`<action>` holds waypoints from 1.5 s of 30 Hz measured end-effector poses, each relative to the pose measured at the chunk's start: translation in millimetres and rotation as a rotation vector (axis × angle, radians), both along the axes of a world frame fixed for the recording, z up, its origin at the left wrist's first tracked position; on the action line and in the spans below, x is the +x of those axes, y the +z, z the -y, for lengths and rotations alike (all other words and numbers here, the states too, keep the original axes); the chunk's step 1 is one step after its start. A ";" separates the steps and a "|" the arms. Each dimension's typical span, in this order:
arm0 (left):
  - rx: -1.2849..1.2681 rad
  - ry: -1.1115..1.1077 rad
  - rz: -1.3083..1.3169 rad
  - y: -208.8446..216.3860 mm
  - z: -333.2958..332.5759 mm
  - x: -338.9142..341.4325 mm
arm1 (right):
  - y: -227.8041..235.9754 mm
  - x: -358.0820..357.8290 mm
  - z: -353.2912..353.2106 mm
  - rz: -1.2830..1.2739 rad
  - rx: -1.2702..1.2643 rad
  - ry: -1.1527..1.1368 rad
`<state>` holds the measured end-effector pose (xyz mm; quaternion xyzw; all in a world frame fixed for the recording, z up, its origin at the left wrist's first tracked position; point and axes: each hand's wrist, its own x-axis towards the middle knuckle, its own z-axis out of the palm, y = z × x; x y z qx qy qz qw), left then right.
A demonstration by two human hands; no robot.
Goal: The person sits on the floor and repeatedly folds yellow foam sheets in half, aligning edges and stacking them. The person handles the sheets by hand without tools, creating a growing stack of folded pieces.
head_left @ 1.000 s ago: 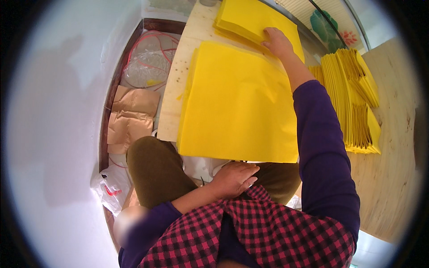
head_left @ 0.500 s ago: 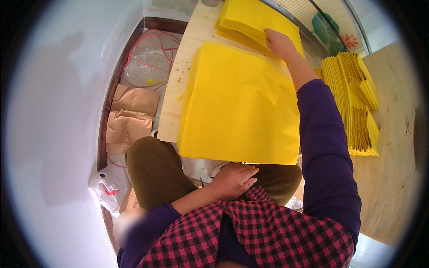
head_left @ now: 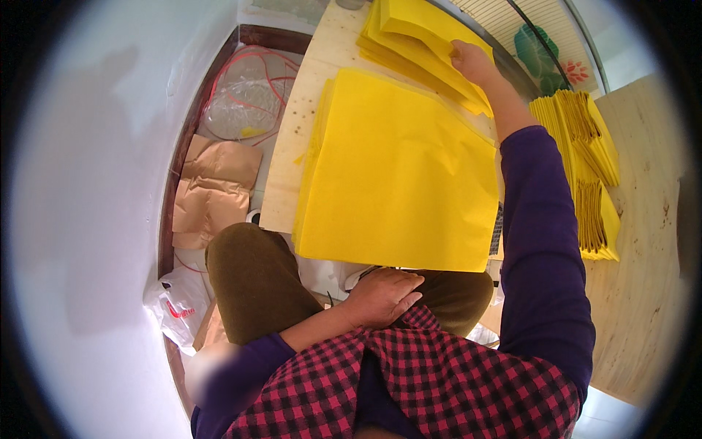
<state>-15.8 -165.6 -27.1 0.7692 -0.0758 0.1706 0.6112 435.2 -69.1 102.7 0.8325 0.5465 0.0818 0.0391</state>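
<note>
My right hand (head_left: 475, 64) reaches to the far end of the board and is closed on the near edge of the upper yellow sheets (head_left: 424, 23). These sheets stand apart from the ones below them in the far stack (head_left: 409, 62). Nearer to me lies a large squarish stack of yellow sheets (head_left: 402, 175), its front edge overhanging my lap. My left hand (head_left: 384, 298) rests on my lap just below that edge, fingers stretched out and holding nothing.
Folded yellow bundles (head_left: 578, 139) stand on a wooden board (head_left: 643, 293) at the right. The sheets lie on a pale board (head_left: 289, 161). To the left are brown paper (head_left: 216, 190), clear plastic with red cord (head_left: 245, 102), a white bag (head_left: 175, 307) and a wall (head_left: 88, 219).
My right hand has moved slightly up and to the right with the upper yellow sheets, which now stand further apart from those beneath. My left hand has not moved.
</note>
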 end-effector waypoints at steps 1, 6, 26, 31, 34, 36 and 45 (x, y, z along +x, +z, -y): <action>-0.003 -0.003 -0.004 -0.1 0.1 0.0 | 1.6 0.1 0.3 0.007 0.013 0.035; -0.008 -0.002 0.000 -0.7 0.5 0.6 | 9.7 1.0 1.2 0.015 0.023 0.016; 0.006 -0.028 -0.035 -1.1 -1.5 -0.9 | -25.5 -33.7 3.8 0.127 0.005 -0.074; -0.006 -0.028 -0.035 -0.6 -1.4 -0.6 | -41.7 -46.7 -0.5 0.296 0.080 0.036; -0.005 -0.017 -0.030 -0.1 -1.1 -0.1 | -39.3 -53.4 -7.0 0.263 0.036 -0.002; -0.008 -0.019 -0.033 -0.1 -1.5 -0.8 | -34.0 -53.7 -12.4 0.149 0.011 -0.065; -0.023 -0.027 -0.042 -2.5 -1.1 0.3 | -12.6 3.5 -20.8 0.098 0.137 -0.116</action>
